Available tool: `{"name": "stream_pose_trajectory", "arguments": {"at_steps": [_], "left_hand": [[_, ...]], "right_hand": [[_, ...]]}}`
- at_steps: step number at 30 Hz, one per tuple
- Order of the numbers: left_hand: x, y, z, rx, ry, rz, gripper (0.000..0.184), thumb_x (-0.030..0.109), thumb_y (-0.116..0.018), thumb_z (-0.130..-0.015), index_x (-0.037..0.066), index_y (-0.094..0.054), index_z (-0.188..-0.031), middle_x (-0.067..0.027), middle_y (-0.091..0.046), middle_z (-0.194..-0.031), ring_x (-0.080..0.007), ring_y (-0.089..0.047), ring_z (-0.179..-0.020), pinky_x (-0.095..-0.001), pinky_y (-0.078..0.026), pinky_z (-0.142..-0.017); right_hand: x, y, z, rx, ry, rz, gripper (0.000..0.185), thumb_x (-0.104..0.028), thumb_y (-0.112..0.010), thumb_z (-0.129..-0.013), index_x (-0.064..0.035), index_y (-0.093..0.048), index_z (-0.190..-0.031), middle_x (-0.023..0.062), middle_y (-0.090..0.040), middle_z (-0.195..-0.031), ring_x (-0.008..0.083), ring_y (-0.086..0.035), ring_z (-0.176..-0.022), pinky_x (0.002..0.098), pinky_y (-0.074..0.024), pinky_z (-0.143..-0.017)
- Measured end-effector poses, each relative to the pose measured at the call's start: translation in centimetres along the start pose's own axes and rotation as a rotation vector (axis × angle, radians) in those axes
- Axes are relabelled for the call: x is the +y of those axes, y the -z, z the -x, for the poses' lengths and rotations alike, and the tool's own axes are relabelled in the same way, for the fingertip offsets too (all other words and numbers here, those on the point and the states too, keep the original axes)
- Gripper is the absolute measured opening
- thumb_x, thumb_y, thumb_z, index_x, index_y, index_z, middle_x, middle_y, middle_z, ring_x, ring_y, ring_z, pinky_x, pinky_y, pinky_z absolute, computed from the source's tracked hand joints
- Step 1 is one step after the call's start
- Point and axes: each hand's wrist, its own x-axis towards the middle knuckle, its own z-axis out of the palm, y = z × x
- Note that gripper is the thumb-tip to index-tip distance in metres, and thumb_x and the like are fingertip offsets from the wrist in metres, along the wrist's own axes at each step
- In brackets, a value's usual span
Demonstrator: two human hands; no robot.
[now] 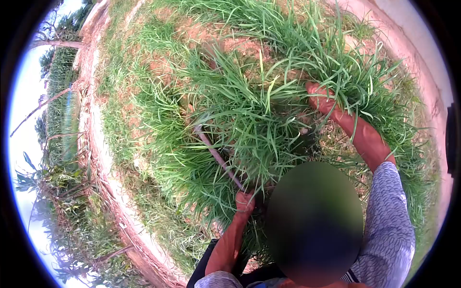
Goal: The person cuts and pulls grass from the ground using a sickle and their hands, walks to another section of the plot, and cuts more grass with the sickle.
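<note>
My left hand (pixel 245 201) is closed around the near end of a slim, greyish-purple, slightly curved tool that looks like a sickle (pixel 217 156). Its far end runs up and to the left into the green blades, where the tip is partly hidden. Farther forward on the right, my right hand (pixel 321 97) is sunk in a thick clump of long grass (pixel 343 72). Its fingers look closed on the blades, though leaves cover part of them. Between the two hands stands more tall grass (pixel 261 129).
Rows of grass with reddish bare soil (pixel 245 47) between them stretch ahead. A pale dirt strip (pixel 103 158) curves along the left, with shrubs (pixel 67 201) and thin branches beyond it. Another pale strip (pixel 427 62) borders the right. A blurred oval hides the lower middle.
</note>
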Motion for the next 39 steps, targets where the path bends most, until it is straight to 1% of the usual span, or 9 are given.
{"name": "stream_pose_trajectory", "arguments": {"at_steps": [7, 13, 20, 22, 26, 31, 33, 35, 39], "left_hand": [[-3.2, 2.3, -1.0, 0.083, -0.067, -0.314, 0.016, 0.001, -0.067, -0.078, 0.003, -0.052, -0.077, -0.0024, -0.052, -0.069, -0.0135, -0.048, -0.061, -0.0303, -0.046, -0.058], [-4.6, 3.8, -1.7, 0.122, 0.052, 0.289, 0.014, 0.011, -0.046, -0.088, -0.002, -0.052, -0.088, -0.0171, -0.056, -0.09, -0.0335, -0.06, -0.083, -0.0505, -0.054, -0.086], [-1.8, 2.3, -0.5, 0.042, 0.042, -0.387, 0.024, -0.002, -0.048, -0.086, -0.008, -0.056, -0.108, -0.0163, -0.061, -0.099, -0.0281, -0.063, -0.085, -0.043, -0.056, -0.081], [-2.2, 2.5, -0.8, 0.041, 0.003, -0.377, 0.023, -0.006, -0.05, -0.084, -0.008, -0.057, -0.106, -0.0147, -0.061, -0.097, -0.0244, -0.063, -0.084, -0.0403, -0.057, -0.08], [-0.3, 1.1, 0.2, 0.143, -0.024, -0.293, 0.008, -0.004, -0.065, -0.079, -0.002, -0.059, -0.083, -0.0055, -0.059, -0.077, -0.0137, -0.055, -0.067, -0.0296, -0.05, -0.064], [0.1, 0.1, 0.1, 0.192, -0.015, -0.314, 0.023, 0.006, -0.074, -0.076, 0.003, -0.053, -0.066, 0.0012, -0.052, -0.062, -0.0091, -0.045, -0.054, -0.0265, -0.038, -0.05], [-0.6, 1.2, -0.1, 0.193, -0.018, -0.409, 0.024, 0.009, -0.073, -0.077, 0.003, -0.053, -0.065, 0.0008, -0.052, -0.06, -0.0089, -0.046, -0.055, -0.0262, -0.038, -0.051], [-2.2, 1.8, -0.7, 0.166, -0.079, -0.307, 0.026, 0.012, -0.073, -0.078, 0.003, -0.053, -0.063, 0.0002, -0.051, -0.057, -0.0092, -0.044, -0.052, -0.0276, -0.036, -0.049], [-3.6, 2.7, -1.1, 0.163, -0.063, -0.343, 0.031, 0.014, -0.072, -0.078, 0.004, -0.051, -0.058, 0.0008, -0.047, -0.052, -0.0097, -0.038, -0.048, -0.0308, -0.032, -0.045]], "right_hand": [[6.9, -8.8, 6.1, 0.018, 0.26, 2.5, 0.014, -0.019, -0.06, -0.08, -0.0083, -0.051, -0.083, 0.0092, -0.051, -0.062, 0.0258, -0.053, -0.055, 0.0391, -0.0412, -0.049], [9.7, -6.1, 11.3, -0.511, 0.188, 2.636, 0.019, -0.011, -0.06, -0.074, -0.0032, -0.049, -0.088, 0.0168, -0.058, -0.062, 0.0368, -0.059, -0.055, 0.0431, -0.0447, -0.046], [5.3, -8.2, 9.1, 0.049, 0.213, 3.419, 0.052, -0.009, -0.053, -0.076, 0.0068, -0.04, -0.123, 0.006, -0.053, -0.064, 0.0212, -0.057, -0.053, 0.0367, -0.0418, -0.042], [3.0, -5.2, 8.2, -0.355, 1.269, 4.182, 0.043, -0.013, -0.053, -0.077, 0.0088, -0.05, -0.114, 0.0032, -0.049, -0.061, 0.0162, -0.05, -0.047, 0.0335, -0.0377, -0.037], [2.6, -8.5, 9.4, -0.159, 0.641, 3.844, 0.026, -0.019, -0.054, -0.078, 0.0028, -0.062, -0.088, 0.0044, -0.044, -0.056, 0.014, -0.044, -0.045, 0.0308, -0.0301, -0.033], [0.9, -5.6, 7.6, -0.334, 0.552, 3.996, 0.024, -0.023, -0.052, -0.082, 0.0004, -0.056, -0.079, 0.0099, -0.05, -0.058, 0.0216, -0.052, -0.049, 0.0415, -0.0376, -0.039], [2.7, -7.5, 8.7, -0.04, 0.36, 2.613, 0.026, -0.025, -0.055, -0.082, 0.0013, -0.053, -0.081, 0.0149, -0.054, -0.062, 0.0295, -0.057, -0.055, 0.0444, -0.0454, -0.051], [6.0, -8.0, 9.8, -0.179, 0.009, 3.085, 0.024, -0.019, -0.058, -0.081, 0.0031, -0.051, -0.089, 0.0188, -0.056, -0.068, 0.0346, -0.059, -0.063, 0.0432, -0.0486, -0.062], [10.9, -11.5, 12.2, -0.41, -0.025, 2.551, 0.021, -0.016, -0.058, -0.08, 0.0009, -0.05, -0.089, 0.0192, -0.052, -0.065, 0.037, -0.056, -0.062, 0.0465, -0.0472, -0.057]]}}
